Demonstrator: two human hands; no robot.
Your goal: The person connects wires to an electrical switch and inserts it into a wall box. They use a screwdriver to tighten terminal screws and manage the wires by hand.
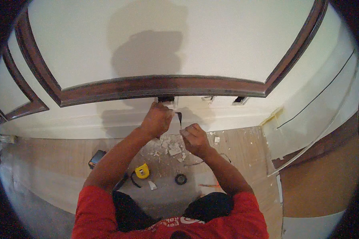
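My left hand (156, 119) is closed just below a dark rectangular opening (166, 99) in the white wall, fingers pinched on something small that I cannot make out, beside the upper end of a short black strip (179, 116). My right hand (193, 138), lower and to the right, pinches that strip's thin lower end. Broken white plaster bits (174, 151) lie on the wooden floor (56, 167) beneath. A yellow tape measure (142, 171) and a black tape roll (180, 179) lie nearer my knees.
Dark wooden moulding (163, 85) crosses just above the openings; another cutout (238, 100) sits rightward. A dark tool (96, 158) lies by my left forearm, a thin orange-tipped item (209, 185) by my right. At the right are a brown board (315, 179) and a white panel with cables (319, 99).
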